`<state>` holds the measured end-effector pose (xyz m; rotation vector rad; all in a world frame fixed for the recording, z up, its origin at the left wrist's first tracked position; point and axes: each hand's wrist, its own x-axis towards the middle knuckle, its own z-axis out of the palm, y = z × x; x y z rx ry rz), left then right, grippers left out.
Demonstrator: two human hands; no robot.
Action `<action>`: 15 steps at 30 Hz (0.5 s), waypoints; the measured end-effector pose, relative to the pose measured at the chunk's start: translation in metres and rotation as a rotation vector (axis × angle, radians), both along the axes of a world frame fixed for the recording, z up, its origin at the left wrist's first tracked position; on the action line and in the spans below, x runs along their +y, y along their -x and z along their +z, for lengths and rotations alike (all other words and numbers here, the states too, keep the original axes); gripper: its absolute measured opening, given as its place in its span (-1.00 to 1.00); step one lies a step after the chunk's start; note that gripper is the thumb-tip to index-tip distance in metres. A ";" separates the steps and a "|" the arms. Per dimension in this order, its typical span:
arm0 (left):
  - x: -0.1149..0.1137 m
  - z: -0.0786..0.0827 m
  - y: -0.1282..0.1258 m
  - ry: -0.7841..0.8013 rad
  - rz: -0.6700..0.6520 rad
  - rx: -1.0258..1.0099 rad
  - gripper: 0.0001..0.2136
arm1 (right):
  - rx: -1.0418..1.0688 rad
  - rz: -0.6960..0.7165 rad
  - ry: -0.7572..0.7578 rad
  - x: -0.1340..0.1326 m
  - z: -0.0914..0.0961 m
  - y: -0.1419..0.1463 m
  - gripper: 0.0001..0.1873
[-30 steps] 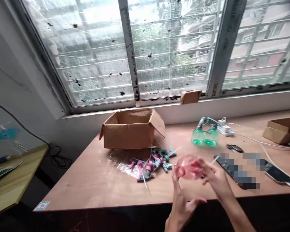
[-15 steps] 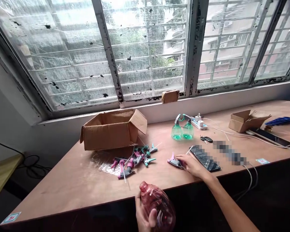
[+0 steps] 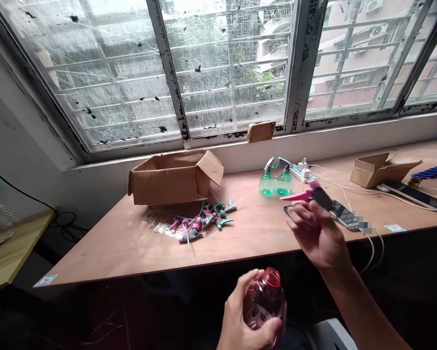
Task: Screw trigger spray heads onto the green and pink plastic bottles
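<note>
My left hand is wrapped round a clear red bottle, held in front of the table edge. Its threaded mouth is uncovered and faces up. My right hand is raised above the table's front edge, its fingers closed on a spray nozzle with a pink trigger and a dark body. The lower part of the nozzle is hidden by the fingers. Several more pink and teal spray nozzles lie in a heap on the table. Two green spray bottles stand upright near the wall.
An open cardboard box sits behind the heap, beside clear plastic wrapping. Toward the right are a power strip, a phone, a small open carton and another phone. White cables hang over the front edge.
My right hand has lifted the spray nozzle off the table. My left hand has turned the bottle more upright and moved right. The view has shifted slightly.
</note>
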<state>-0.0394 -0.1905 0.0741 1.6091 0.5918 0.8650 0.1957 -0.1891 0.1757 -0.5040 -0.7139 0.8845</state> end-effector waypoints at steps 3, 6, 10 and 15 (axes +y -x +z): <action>-0.011 -0.008 -0.006 -0.045 -0.032 0.012 -0.29 | 0.277 0.134 0.039 -0.024 0.017 0.005 -0.53; -0.010 -0.006 -0.003 -0.088 -0.072 0.013 -0.33 | 0.316 0.238 0.108 -0.034 0.023 0.003 -0.53; -0.006 -0.007 0.007 -0.108 -0.010 -0.026 -0.30 | 0.273 0.243 0.105 -0.028 0.021 0.010 -0.55; -0.003 -0.014 0.020 -0.059 0.069 -0.014 -0.20 | 0.123 0.409 0.148 -0.013 0.006 0.047 -0.53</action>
